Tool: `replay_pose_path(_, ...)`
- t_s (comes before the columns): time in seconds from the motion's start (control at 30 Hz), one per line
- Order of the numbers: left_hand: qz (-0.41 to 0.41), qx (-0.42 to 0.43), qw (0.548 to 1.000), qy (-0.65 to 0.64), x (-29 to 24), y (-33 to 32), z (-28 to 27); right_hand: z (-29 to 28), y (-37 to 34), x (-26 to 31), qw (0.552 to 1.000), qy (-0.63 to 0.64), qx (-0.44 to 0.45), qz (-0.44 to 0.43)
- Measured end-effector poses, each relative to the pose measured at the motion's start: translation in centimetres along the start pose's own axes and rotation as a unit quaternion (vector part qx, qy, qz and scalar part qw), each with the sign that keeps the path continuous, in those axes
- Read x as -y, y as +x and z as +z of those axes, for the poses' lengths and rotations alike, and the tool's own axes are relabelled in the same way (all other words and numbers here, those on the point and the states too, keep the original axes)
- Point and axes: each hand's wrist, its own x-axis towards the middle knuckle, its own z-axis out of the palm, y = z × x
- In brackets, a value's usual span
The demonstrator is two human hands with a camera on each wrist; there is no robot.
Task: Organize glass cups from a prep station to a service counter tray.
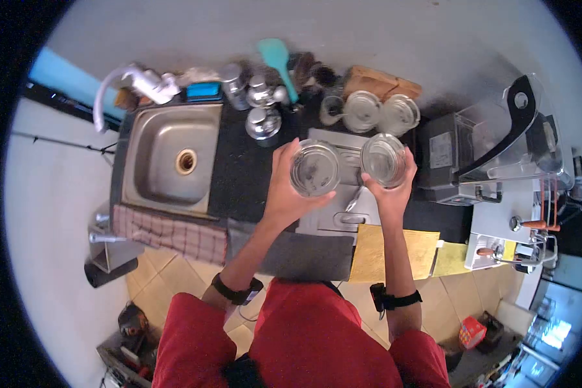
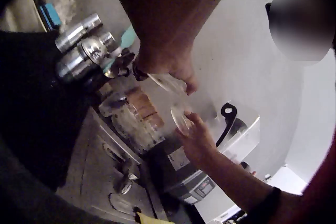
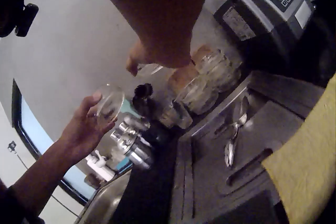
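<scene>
My left hand [image 1: 283,197] grips a clear round glass [image 1: 315,167], fingers and thumb around its sides. A second clear glass [image 1: 384,159] is held by my right hand [image 1: 394,194], thumb toward the near side. Both glasses are raised side by side above a grey tray [image 3: 210,148], with a small gap between them. In the right wrist view, the left-hand glass [image 3: 110,106] shows see-through walls; the other is mostly hidden behind my forearm. Shiny metal utensils [image 3: 234,137] lie on the tray below.
Behind the tray stand more glass vessels [image 1: 362,111] by a brown paper packet [image 1: 381,82]. Metal shakers [image 1: 264,121] and a turquoise spatula [image 1: 275,53] are left of them. The sink [image 1: 155,155] lies far left, a blender-like machine [image 1: 443,152] right, a yellow cloth [image 1: 394,252] in front.
</scene>
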Motion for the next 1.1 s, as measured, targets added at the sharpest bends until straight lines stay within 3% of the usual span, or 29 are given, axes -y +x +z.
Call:
replay_pose_path(0.2,-0.030,-0.068,0.996,0.050,0.2,-8.9,-8.3,3.8,-7.2,3.8,0.985,0.147,0.073,0.052)
replay_pose_path(0.43,-0.116,-0.138,0.983,0.029,-1.3,-16.0,-18.7,10.6,-13.7,9.3,0.972,0.154,0.176,0.011)
replay_pose_path(0.6,-0.108,-0.188,0.974,0.071,1.0,-16.7,-25.3,16.2,-14.8,13.1,0.965,0.090,0.243,-0.039)
replay_pose_path(0.67,-0.068,-0.194,0.964,0.170,4.3,-16.2,-28.2,18.7,-14.6,14.4,0.965,0.077,0.245,-0.059)
replay_pose_path(0.87,-0.033,-0.085,0.933,0.349,11.8,-10.9,-39.2,29.9,-12.3,17.1,0.961,-0.028,0.253,-0.106)
replay_pose_path(0.93,-0.045,-0.031,0.920,0.387,14.9,-10.1,-41.7,33.6,-11.8,17.8,0.937,-0.102,0.287,-0.173)
replay_pose_path(1.0,-0.002,0.029,0.881,0.471,17.6,-7.7,-44.2,36.8,-11.2,18.7,0.931,-0.135,0.309,-0.140)
replay_pose_path(1.03,-0.001,0.038,0.882,0.470,19.3,-6.9,-45.2,38.4,-11.2,18.7,0.909,-0.191,0.327,-0.172)
replay_pose_path(1.1,0.042,0.099,0.818,0.564,21.5,-5.2,-46.2,40.7,-10.7,19.1,0.858,-0.282,0.366,-0.225)
